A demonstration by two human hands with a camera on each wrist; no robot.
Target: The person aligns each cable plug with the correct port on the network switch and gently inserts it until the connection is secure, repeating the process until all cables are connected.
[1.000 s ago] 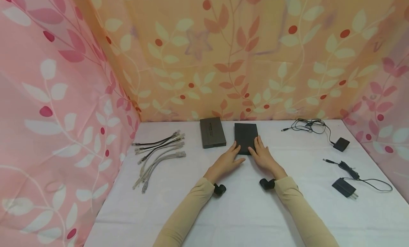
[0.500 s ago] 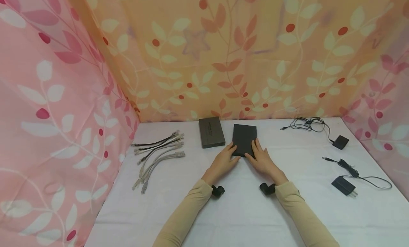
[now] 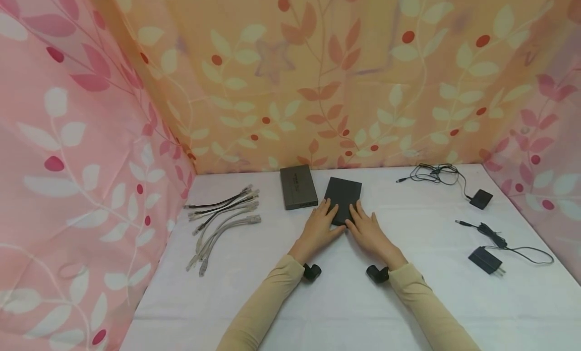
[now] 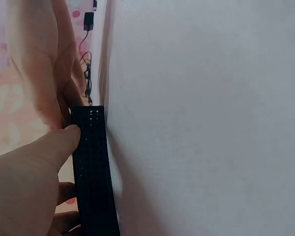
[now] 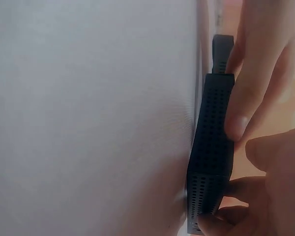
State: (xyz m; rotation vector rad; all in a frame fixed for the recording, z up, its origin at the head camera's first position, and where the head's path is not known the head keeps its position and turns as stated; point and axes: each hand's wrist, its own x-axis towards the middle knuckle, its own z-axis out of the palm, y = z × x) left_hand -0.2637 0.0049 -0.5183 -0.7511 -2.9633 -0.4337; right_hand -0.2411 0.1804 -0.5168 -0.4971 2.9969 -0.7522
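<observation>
Right now, both hands are at the black box (image 3: 343, 197) just right of the frame's middle, left hand (image 3: 317, 231) and right hand (image 3: 372, 233) resting relaxed, mostly straight fingers (image 3: 323, 210) against its lower part, not clenched. Those fingers cover its lower sides, its perforated face is very dark up close, and the left wrist view cuts it off at the bottom. The gray box (image 3: 298, 187) just left of it carries lettering too small to read. It all lies on a white-covered desk (image 3: 345, 305), cables (image 3: 227, 226) at center left, two power adapters (image 3: 484, 260) at right, with an orange leaf-print curtain (image 3: 317, 89) behind and pink cloth (image 3: 81, 189) at the left edge. And compared with a second ago, the black box has turned clockwise, its top edge sloping down to the right.
</observation>
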